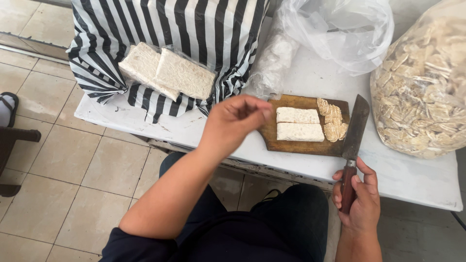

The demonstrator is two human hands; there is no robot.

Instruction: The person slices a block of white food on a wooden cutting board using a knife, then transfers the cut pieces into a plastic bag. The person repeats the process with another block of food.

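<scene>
My right hand (358, 194) grips the wooden handle of a knife (355, 128), whose dark blade lies over the right end of a wooden cutting board (301, 145). On the board lie two white tempeh slabs (299, 123) side by side and several cut slices (333, 123) to their right. My left hand (236, 119) hovers over the board's left end with fingers curled inward, holding nothing I can see.
A black-and-white striped bag (194, 29) at the back left carries two wrapped tempeh blocks (167, 72). A clear plastic bag (340, 29) lies behind the board. A large clear sack of sliced tempeh (422, 82) stands at the right. White table (412, 179), tiled floor (63, 160) at left.
</scene>
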